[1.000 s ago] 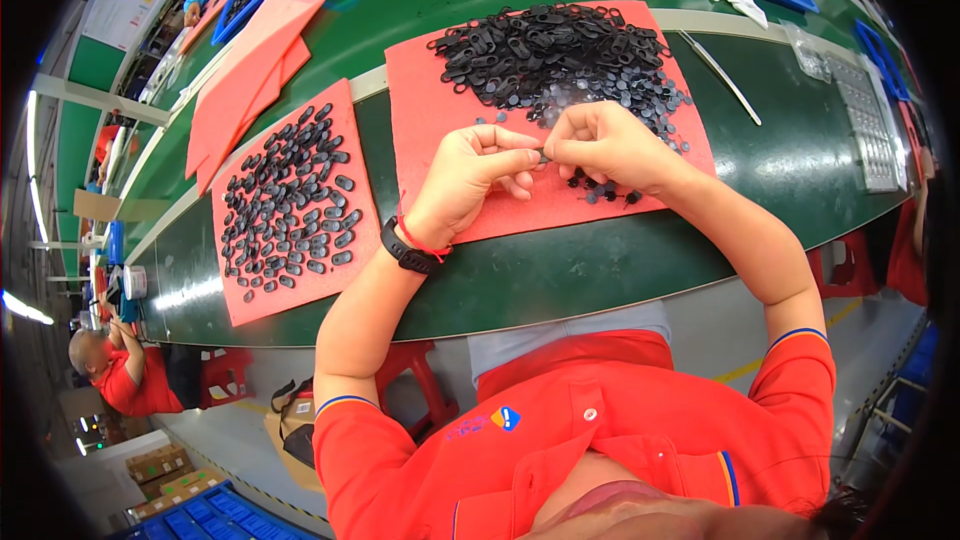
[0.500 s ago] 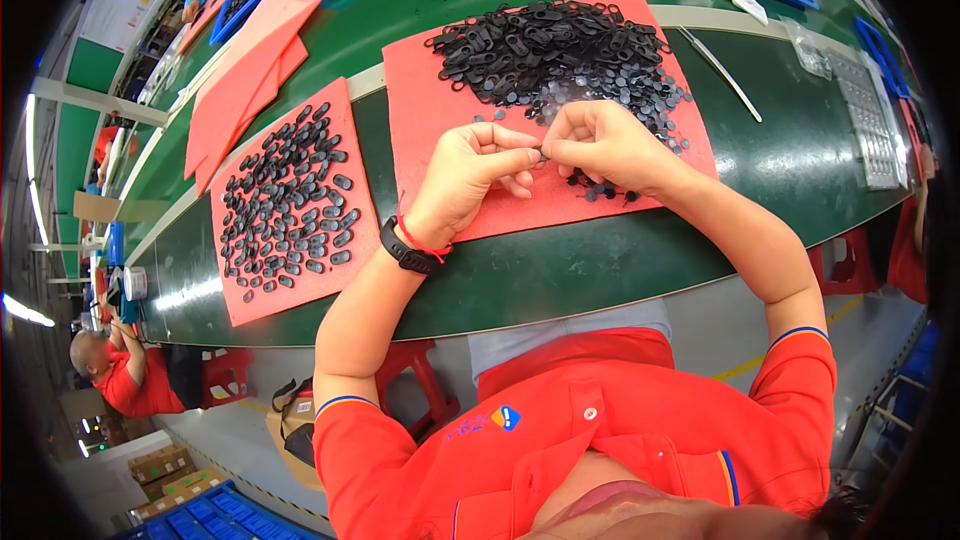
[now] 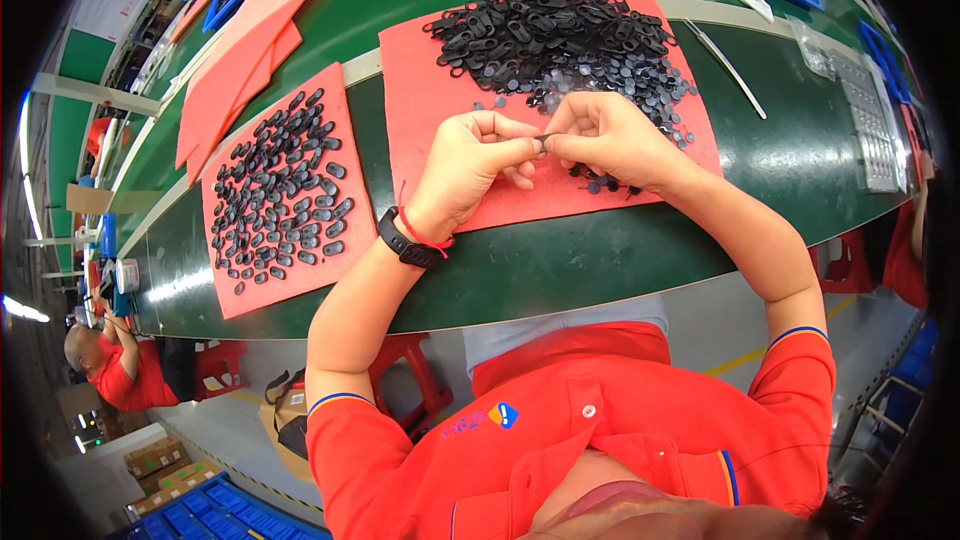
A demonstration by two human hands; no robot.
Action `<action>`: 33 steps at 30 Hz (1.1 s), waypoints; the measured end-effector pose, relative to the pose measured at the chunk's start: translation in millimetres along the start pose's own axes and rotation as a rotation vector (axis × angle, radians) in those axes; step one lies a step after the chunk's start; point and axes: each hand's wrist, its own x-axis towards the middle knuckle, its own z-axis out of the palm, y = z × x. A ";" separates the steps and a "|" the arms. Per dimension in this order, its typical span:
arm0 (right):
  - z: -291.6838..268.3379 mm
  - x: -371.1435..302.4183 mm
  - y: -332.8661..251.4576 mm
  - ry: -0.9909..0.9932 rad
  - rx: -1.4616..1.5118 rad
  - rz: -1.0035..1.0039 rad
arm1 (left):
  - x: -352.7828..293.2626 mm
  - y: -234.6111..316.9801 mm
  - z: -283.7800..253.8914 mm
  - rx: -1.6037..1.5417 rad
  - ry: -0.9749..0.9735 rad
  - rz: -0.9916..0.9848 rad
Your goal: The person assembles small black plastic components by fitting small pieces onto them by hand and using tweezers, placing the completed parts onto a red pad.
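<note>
Mat (image 3: pixel 354 165) at left, pink, dark oval pieces (image 3: pixel 270 198) spread over it. Left hand (image 3: pixel 470 160) next, above a larger pink mat (image 3: pixel 420 90), thumb and forefinger pinched narrow on a small dark part (image 3: pixel 543 142), mostly hidden from me. Right hand (image 3: pixel 615 147) met it, fingertips closed on the same part. Hardly any change within the second; I judged that piece still mid-handling. Beyond, black looped pieces (image 3: pixel 540 32) and grey discs (image 3: pixel 652 82) lay heaped; far right, a slim pale tool (image 3: pixel 725 68).

Pretty clearly a factory: long green workbench (image 3: pixel 560 270), heap of small black parts (image 3: pixel 550 30), red-shirted co-worker (image 3: pixel 143 380) over on the left.
</note>
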 end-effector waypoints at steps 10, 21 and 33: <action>-0.3 1.4 6.4 0.013 -0.008 -0.045 | 0.6 2.1 4.5 0.013 0.018 -0.003; -0.9 -1.1 -2.7 0.027 0.036 0.004 | -0.4 4.0 -1.4 -0.018 -0.020 -0.036; -2.6 -1.7 -5.4 0.014 0.039 0.023 | -0.6 5.8 -0.7 -0.023 -0.032 -0.031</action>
